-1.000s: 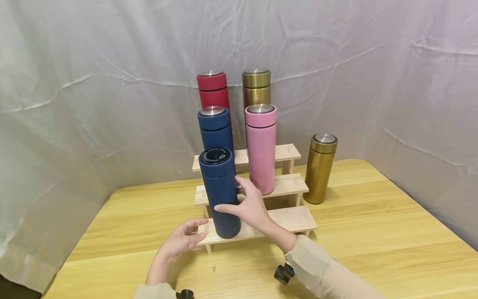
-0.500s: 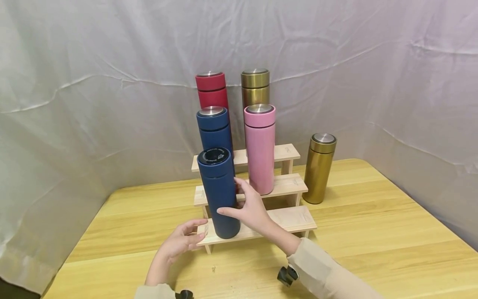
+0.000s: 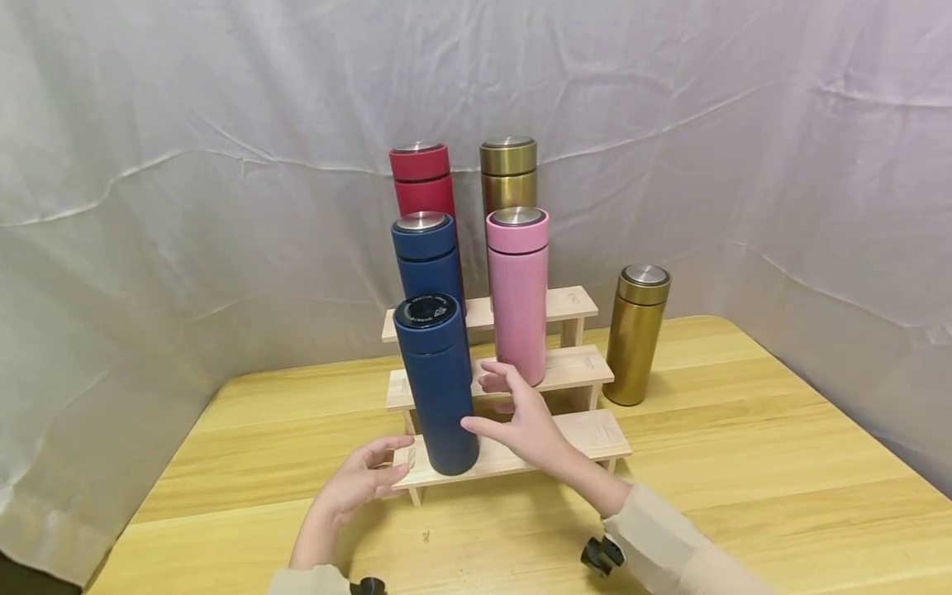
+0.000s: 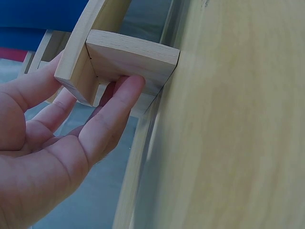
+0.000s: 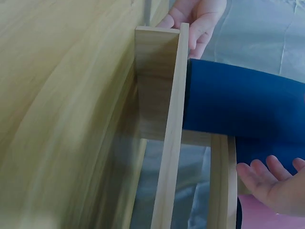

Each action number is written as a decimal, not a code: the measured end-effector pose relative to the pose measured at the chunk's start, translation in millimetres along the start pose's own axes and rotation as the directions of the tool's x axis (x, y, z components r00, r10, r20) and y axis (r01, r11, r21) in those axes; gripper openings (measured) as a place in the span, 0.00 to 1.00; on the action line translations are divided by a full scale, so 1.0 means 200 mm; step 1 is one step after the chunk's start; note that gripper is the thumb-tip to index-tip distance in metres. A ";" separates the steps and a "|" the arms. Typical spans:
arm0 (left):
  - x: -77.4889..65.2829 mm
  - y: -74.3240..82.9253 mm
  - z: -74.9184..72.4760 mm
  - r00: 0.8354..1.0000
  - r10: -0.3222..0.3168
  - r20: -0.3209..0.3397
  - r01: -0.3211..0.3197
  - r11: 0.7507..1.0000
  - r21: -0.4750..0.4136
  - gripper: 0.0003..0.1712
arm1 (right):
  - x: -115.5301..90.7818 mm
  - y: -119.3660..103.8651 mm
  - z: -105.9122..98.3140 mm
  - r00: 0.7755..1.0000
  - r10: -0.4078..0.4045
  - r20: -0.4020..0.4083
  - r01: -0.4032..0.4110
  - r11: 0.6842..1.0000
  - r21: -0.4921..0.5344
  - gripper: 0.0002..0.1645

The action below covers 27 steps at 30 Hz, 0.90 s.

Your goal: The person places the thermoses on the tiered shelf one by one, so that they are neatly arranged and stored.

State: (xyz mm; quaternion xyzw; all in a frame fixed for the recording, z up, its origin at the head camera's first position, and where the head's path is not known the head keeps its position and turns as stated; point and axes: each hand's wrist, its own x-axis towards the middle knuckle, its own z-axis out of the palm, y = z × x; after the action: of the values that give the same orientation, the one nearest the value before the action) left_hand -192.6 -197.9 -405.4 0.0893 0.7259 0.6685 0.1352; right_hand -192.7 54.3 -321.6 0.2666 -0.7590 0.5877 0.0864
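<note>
A dark blue thermos bottle (image 3: pixel 437 397) with a black lid top stands upright on the lowest step of a three-step wooden display stand (image 3: pixel 583 434). My right hand (image 3: pixel 526 423) is just right of that bottle, fingers spread and holding nothing; the right wrist view shows its fingertips (image 5: pixel 259 174) apart from the bottle. At the left end of the lowest step, my left hand (image 3: pixel 363 478) grips the board's end. In the left wrist view, fingers (image 4: pixel 116 105) lie against the leg while another digit reaches the board's upper side.
On the middle step stand another blue bottle (image 3: pixel 426 256) and a pink bottle (image 3: pixel 519 314). The top step bears a red bottle (image 3: pixel 424 192) and a gold one (image 3: pixel 509 183). A second gold bottle (image 3: pixel 638 351) stands on the wooden table (image 3: pixel 744 446), right of the stand. Grey cloth hangs behind.
My right hand has come off the front blue bottle and moved to the right, its thumb clear of the bottle's front. The left hand stays at the step's end.
</note>
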 end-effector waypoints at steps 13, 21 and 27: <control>-0.01 0.01 0.00 1.000 -0.010 -0.001 0.010 1.000 -0.009 0.28 | -0.04 0.19 -0.16 0.991 -0.113 -0.078 0.112 0.994 -0.019 0.29; -0.01 0.01 0.01 1.000 -0.011 -0.001 0.011 1.000 -0.014 0.28 | -0.07 0.21 -0.26 0.982 -0.142 -0.127 0.134 0.989 -0.068 0.24; -0.01 0.01 0.00 1.000 -0.006 0.007 0.006 1.000 -0.013 0.29 | -0.09 0.24 -0.33 0.963 -0.185 -0.194 0.171 0.981 -0.087 0.22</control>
State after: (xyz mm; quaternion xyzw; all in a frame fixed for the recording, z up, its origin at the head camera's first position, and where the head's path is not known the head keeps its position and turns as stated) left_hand -191.3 -197.4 -404.0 0.0887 0.7212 0.6725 0.1402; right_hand -213.9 130.1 -351.2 0.2699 -0.7392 0.5749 0.2243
